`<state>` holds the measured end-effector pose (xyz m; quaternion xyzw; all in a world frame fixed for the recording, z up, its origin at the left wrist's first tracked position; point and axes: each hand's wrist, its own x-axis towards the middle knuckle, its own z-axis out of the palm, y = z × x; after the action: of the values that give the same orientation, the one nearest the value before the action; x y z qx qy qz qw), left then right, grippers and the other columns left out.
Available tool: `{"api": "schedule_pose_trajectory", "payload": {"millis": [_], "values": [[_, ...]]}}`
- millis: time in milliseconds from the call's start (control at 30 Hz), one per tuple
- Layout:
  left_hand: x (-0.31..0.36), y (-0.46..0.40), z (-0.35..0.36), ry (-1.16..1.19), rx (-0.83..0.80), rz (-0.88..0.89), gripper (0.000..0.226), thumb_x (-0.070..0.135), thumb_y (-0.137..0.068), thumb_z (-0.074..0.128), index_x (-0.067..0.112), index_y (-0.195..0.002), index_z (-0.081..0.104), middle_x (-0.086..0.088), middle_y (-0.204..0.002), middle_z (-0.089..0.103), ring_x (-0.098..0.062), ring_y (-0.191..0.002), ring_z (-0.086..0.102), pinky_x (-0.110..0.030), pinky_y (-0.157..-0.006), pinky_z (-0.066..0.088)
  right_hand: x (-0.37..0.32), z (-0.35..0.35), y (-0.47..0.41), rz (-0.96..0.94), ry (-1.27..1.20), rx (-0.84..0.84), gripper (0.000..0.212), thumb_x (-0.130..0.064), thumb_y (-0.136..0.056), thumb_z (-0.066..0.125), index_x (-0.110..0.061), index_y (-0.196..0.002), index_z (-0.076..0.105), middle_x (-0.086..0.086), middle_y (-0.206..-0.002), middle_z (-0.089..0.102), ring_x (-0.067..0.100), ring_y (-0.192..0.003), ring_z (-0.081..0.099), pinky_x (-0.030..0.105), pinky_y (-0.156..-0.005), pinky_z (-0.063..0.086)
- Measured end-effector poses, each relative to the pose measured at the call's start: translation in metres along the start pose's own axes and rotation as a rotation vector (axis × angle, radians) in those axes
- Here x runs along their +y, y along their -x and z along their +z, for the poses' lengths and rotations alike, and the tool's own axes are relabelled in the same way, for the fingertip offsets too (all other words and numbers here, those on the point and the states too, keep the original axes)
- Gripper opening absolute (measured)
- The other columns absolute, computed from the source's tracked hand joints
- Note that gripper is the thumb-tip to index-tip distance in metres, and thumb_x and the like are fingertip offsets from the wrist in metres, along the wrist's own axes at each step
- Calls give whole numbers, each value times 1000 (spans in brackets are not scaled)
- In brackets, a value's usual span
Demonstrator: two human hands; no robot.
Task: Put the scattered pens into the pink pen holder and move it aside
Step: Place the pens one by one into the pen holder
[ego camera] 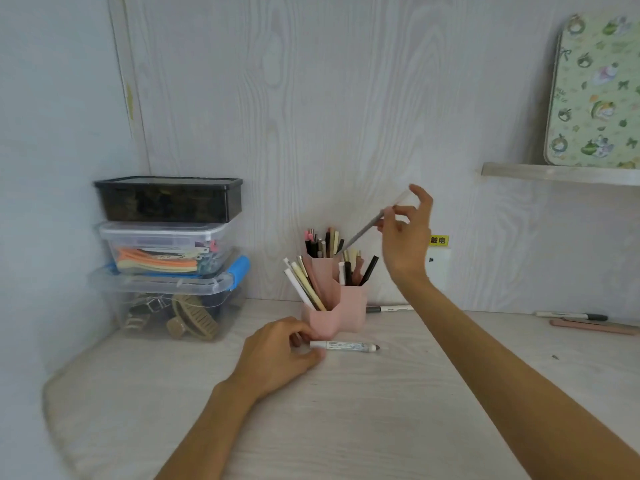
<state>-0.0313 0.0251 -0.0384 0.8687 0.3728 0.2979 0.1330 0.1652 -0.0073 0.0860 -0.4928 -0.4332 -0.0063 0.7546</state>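
Observation:
The pink pen holder point(346, 306) stands mid-desk near the back wall, its compartments full of several pens. My right hand point(408, 233) is raised above and right of it, pinching a thin grey pen point(367, 230) that slants down with its tip over the holder's back compartments. On the desk just in front of the holder, my left hand point(280, 358) pinches the end of a white marker point(346, 346) lying flat. Another white marker point(389, 309) lies behind the holder to the right.
Three stacked plastic boxes point(169, 258) stand at the back left corner. At the right edge of the desk lie a black-and-white marker point(571, 315) and a pink pen point(592, 327). A shelf point(554, 173) juts from the wall at upper right.

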Motion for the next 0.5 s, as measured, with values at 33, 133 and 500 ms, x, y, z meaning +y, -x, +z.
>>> {"api": "schedule_pose_trajectory", "payload": {"millis": [33,133,500], "values": [[-1,0,0,-6,11,-11,26,63,-68,61,43,-84,64,27,-81,59,10,-79,53,-11,-58,31,1,7,1,-61,98,-40,41,-7,-95,48,-12,-134,34,-7,-89,62,17,-71,66,28,-67,56],[-2,0,-1,-36,47,-61,27,65,-69,61,41,-80,62,26,-82,59,6,-76,51,-12,-57,30,6,22,7,-189,303,-184,41,-9,-95,47,-19,-133,35,7,-98,65,16,-66,64,13,-54,46],[-2,-2,0,-22,85,-102,29,63,-67,68,39,-78,56,24,-76,57,6,-69,50,-12,-56,31,-2,29,1,-276,182,36,38,-13,-93,49,-22,-128,36,1,-94,64,13,-67,64,17,-55,48]]}}
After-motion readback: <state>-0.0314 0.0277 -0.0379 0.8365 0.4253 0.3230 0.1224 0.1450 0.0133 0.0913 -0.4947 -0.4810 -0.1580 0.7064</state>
